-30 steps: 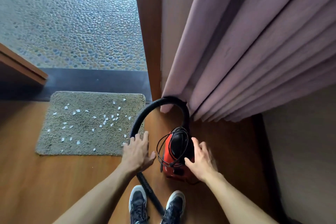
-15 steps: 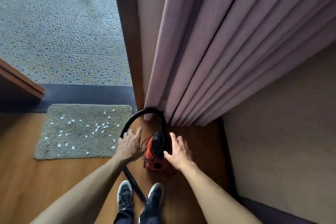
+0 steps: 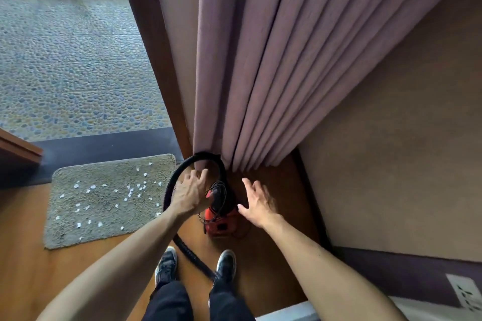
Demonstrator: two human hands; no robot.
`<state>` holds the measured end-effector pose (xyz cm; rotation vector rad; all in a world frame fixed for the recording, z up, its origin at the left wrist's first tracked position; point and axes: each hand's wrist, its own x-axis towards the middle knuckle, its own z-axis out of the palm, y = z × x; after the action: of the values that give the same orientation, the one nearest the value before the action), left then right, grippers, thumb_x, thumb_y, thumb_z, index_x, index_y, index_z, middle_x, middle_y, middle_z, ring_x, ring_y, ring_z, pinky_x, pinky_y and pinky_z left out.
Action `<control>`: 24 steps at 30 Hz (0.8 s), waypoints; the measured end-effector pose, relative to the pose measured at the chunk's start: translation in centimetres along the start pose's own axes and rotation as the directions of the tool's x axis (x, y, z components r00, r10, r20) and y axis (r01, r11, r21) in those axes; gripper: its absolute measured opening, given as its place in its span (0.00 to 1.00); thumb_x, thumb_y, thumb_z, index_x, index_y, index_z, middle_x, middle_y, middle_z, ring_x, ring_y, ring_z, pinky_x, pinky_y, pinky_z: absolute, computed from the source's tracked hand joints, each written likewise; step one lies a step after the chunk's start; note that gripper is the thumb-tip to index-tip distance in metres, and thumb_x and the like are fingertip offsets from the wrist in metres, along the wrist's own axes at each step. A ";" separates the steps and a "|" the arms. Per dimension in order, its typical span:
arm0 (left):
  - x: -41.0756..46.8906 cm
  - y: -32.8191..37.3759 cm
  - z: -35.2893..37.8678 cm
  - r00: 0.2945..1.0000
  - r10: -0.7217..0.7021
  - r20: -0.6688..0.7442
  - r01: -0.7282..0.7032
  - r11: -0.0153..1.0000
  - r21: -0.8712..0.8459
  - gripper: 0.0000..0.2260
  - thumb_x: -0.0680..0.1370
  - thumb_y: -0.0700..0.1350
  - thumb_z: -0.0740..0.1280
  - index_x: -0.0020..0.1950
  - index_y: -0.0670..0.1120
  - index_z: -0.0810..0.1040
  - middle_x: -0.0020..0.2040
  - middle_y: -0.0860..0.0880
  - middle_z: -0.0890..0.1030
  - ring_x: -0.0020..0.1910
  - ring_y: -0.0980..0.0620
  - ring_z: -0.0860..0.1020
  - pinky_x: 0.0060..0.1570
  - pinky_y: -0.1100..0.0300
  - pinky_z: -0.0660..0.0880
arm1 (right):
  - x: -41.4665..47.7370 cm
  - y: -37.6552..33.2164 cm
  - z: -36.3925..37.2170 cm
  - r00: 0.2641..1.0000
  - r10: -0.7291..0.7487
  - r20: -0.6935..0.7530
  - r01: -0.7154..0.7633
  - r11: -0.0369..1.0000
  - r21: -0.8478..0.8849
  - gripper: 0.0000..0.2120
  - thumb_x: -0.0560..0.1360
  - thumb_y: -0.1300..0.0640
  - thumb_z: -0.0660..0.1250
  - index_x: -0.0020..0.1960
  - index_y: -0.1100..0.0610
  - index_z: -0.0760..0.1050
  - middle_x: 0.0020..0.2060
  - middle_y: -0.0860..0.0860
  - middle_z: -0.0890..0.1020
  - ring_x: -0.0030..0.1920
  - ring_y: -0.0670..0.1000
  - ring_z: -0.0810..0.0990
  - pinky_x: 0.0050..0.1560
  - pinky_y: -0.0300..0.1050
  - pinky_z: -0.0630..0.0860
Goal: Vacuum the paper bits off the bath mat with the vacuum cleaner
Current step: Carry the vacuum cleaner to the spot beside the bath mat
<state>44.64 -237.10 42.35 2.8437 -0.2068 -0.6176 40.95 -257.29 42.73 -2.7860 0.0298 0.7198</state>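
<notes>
A small red and black vacuum cleaner [image 3: 221, 224] stands on the wooden floor in front of my feet, with a black cord looped on top. Its black ribbed hose [image 3: 182, 167] arches up from it and runs back between my shoes. My left hand [image 3: 190, 193] hovers over the hose and the vacuum's top, fingers apart, holding nothing. My right hand [image 3: 257, 203] is spread open just right of the vacuum. The grey bath mat [image 3: 65, 232] lies to the left, strewn with several white paper bits [image 3: 130, 191].
Mauve curtains [image 3: 260, 73] hang right behind the vacuum, beside a brown door frame [image 3: 151, 60]. Beyond the dark threshold is a pebble floor [image 3: 73, 60]. A tan wall [image 3: 404, 138] closes the right side, with a wall socket [image 3: 465, 294] at the lower right.
The camera has risen and pulled back from the floor. My left hand moved from the hose's lower side to above the vacuum's top; my right hand lifted off the vacuum's side and spread.
</notes>
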 end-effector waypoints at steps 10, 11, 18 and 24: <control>2.8 -3.4 2.3 0.967 0.203 0.152 -0.218 0.972 0.090 0.30 0.75 0.59 0.66 0.71 0.46 0.65 0.59 0.42 0.74 0.60 0.40 0.75 0.55 0.44 0.76 | -0.8 -1.5 5.6 0.960 0.274 0.053 -0.279 0.939 0.203 0.36 0.77 0.47 0.67 0.79 0.50 0.53 0.70 0.56 0.66 0.71 0.60 0.66 0.68 0.54 0.69; 3.2 -3.9 2.5 0.961 0.224 0.163 -0.242 0.965 0.104 0.30 0.75 0.59 0.66 0.71 0.47 0.65 0.59 0.42 0.74 0.59 0.40 0.75 0.54 0.45 0.76 | -0.8 -2.0 6.3 0.953 0.297 0.056 -0.302 0.926 0.228 0.36 0.77 0.47 0.67 0.79 0.51 0.54 0.71 0.57 0.66 0.71 0.61 0.66 0.68 0.54 0.68; 6.1 -6.8 5.0 0.899 0.345 0.269 -0.396 0.904 0.163 0.30 0.75 0.60 0.67 0.71 0.47 0.65 0.59 0.43 0.74 0.58 0.41 0.76 0.53 0.45 0.76 | -0.5 -4.8 11.2 0.896 0.432 0.101 -0.430 0.791 0.436 0.34 0.77 0.52 0.68 0.78 0.54 0.56 0.69 0.60 0.66 0.68 0.62 0.70 0.64 0.51 0.71; 7.3 -8.5 9.5 0.860 0.374 0.346 -0.444 0.883 0.151 0.33 0.75 0.60 0.66 0.75 0.46 0.61 0.60 0.42 0.73 0.60 0.40 0.75 0.55 0.45 0.75 | 0.3 -4.7 15.8 0.863 0.461 0.207 -0.502 0.730 0.464 0.35 0.78 0.53 0.67 0.79 0.53 0.53 0.76 0.65 0.58 0.75 0.63 0.63 0.70 0.52 0.67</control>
<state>47.95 -232.06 28.95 2.7499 -0.9723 -0.9862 34.13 -248.73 30.48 -2.2347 0.8391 0.7913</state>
